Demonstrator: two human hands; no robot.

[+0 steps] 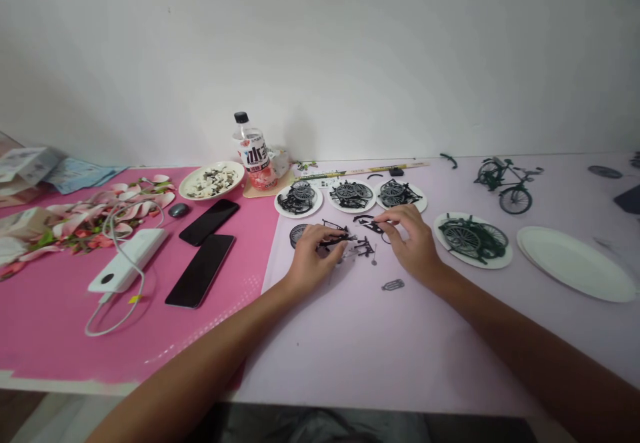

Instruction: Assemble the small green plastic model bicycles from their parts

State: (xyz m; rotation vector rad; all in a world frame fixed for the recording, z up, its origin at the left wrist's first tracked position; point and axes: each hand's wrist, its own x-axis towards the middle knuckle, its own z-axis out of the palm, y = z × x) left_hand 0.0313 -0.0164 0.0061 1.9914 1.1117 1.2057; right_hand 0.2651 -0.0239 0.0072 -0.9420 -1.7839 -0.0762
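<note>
My left hand point(316, 253) is closed in a pinch on a thin black model bicycle part point(334, 242), above the lilac table cover. My right hand point(413, 240) is also closed, thumb and forefinger pressed together; what is between the fingertips is too small to make out. Around the hands lie loose black pieces: a spoked wheel point(297, 234) by the left hand, a small forked piece point(366, 248) between the hands, and a flat grey slotted piece point(393, 285) nearer me. A finished-looking model bicycle point(507, 180) stands at the back right.
Paper plates of bicycle parts point(299, 212) sit in a row behind the hands; another plate point(493, 264) and bare oval plates point(575, 263) are at right. A drink bottle point(256, 156), bowl point(213, 182), two phones point(200, 273), power bank point(129, 263) and petals point(120, 210) occupy the left.
</note>
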